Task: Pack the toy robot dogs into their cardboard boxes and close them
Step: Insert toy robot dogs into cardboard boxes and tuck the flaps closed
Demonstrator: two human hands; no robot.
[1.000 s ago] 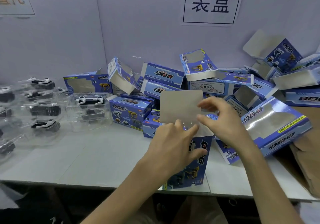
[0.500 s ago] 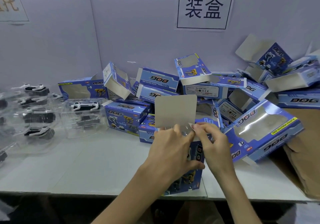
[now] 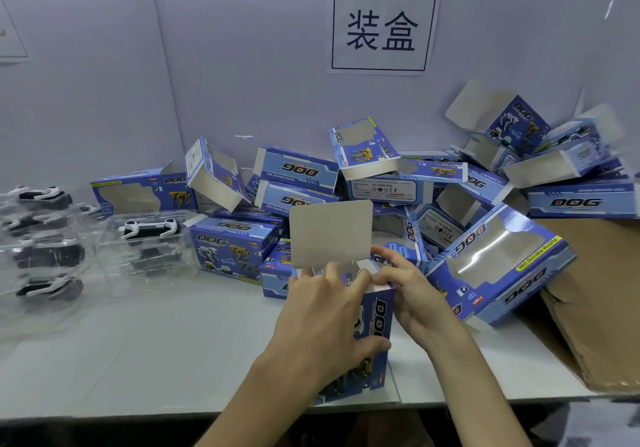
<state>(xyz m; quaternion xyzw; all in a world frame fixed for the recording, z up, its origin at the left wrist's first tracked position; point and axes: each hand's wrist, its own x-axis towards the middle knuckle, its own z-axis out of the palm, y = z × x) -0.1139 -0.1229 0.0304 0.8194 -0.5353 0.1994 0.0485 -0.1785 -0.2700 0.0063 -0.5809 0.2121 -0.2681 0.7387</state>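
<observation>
1. Box stands upright on its end at the near edge of the counter, in front of the person, with "DOG" running down its blue side.
2. Its grey lid stands open, straight up from the far top edge.
3. Left grip wraps the box from the left: the thumb lies across the near face and the fingers reach up to the open top.
4. Right grip curls round the top right corner, its fingertips on the small side flap there.
5. Both hands cover the mouth, so I cannot tell what lies inside.
6. Just behind and to the right, a pile of the same blue boxes leans against the wall, many tipped over with flaps open.
7. One windowed box tilts towards the right grip and lies just beside it.
8. Against that box, at the right edge of the counter, a brown carton lies partly under the pile.
9. Well to the left, a clear tray holds a black and white toy dog.
10. More trays with dogs crowd the far left, blurred.
11. On the wall above the pile hangs a white sign with two black characters.
</observation>
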